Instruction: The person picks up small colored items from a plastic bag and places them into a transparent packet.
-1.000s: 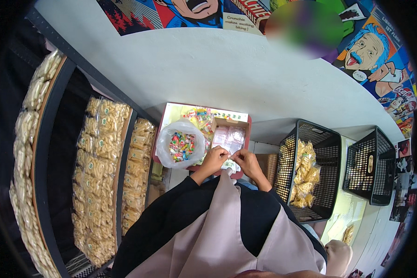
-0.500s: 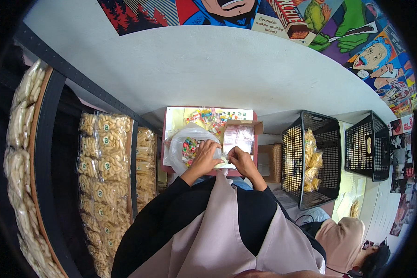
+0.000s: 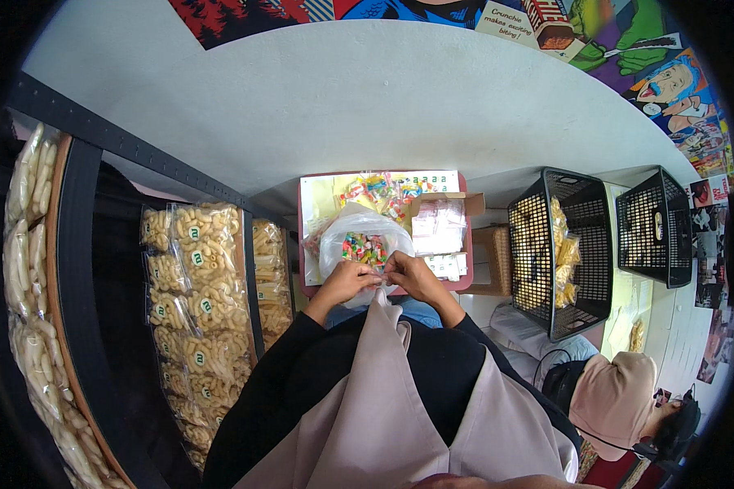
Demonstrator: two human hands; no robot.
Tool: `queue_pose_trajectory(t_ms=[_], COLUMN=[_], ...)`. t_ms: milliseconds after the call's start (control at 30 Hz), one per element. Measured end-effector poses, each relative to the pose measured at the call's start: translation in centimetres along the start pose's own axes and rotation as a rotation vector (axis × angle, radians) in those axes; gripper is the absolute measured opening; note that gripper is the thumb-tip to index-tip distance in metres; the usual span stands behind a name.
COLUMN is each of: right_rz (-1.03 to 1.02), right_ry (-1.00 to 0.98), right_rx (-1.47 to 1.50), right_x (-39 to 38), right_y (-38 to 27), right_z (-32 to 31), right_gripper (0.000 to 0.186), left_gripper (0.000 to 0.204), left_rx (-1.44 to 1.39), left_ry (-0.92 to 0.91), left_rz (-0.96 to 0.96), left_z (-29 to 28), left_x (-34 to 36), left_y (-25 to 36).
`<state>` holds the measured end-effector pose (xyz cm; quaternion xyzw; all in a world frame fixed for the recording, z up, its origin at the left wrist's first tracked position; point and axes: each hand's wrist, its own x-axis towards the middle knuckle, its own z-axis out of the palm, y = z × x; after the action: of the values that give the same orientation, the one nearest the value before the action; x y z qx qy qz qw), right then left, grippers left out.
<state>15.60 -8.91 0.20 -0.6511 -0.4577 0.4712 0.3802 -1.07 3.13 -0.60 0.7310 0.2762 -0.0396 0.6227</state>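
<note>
A white plastic bag (image 3: 331, 244) lies open on a small red-edged table (image 3: 468, 281), with colourful wrapped candies (image 3: 364, 248) inside. At the bag's near side, my left hand (image 3: 347, 279) and my right hand (image 3: 413, 278) meet, thumbs and fingertips pinched together. Whatever small thing is between the fingertips is too small to make out. Right of the bag stands an open cardboard box (image 3: 475, 202) holding flat clear-and-pink packets (image 3: 439, 228). Behind the bag lie clear packs of coloured candies (image 3: 373, 189).
To the left, a dark shelf rack (image 3: 80, 269) holds clear bags of pale curled snacks (image 3: 208, 281). Black plastic crates (image 3: 587, 244) stand at the right, one with yellow snack packs (image 3: 566, 261). Another person (image 3: 616, 399) sits at the lower right. A white wall (image 3: 302, 106) rises ahead.
My left hand has drawn back from over the candies to the bag's near side. There it now meets my right hand. The whole view has shifted slightly.
</note>
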Motion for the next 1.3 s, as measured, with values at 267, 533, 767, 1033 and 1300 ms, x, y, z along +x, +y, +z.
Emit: queue_pose_trajectory(t_ms=[267,533,767,1033,1300], right_rz=[-0.135,-0.285,-0.181,-0.459,-0.173], right_ry=[-0.053,-0.033,0.079,0.321,0.126], right_rx=[-0.401,-0.820,-1.178,-1.094,-0.563], right_x=[6.7,12.7,13.4,13.0,10.1], right_y=[2.8,6.6,7.9,10.6,6.7], right_z=[1.0,4.0,5.7,4.6,3.4], right_gripper=[0.019,0.029,0.022,0.023,0.017], left_gripper=[0.021,0.014,0.010,0.014,0.022], left_rx=[-0.262,-0.277,-0.654,-0.647,-0.620], left_ry=[0.294,0.416,0.349,0.349,0.365], left_rz=[-0.076,-0.084,-0.053,-0.044,0.001], left_z=[-1.1,-2.1,-2.0,-2.6,-3.0], left_x=[-0.4,-1.3,-1.8,-1.4,-0.1], left_y=[-6.8,-5.1,-3.8,-3.0,-3.4])
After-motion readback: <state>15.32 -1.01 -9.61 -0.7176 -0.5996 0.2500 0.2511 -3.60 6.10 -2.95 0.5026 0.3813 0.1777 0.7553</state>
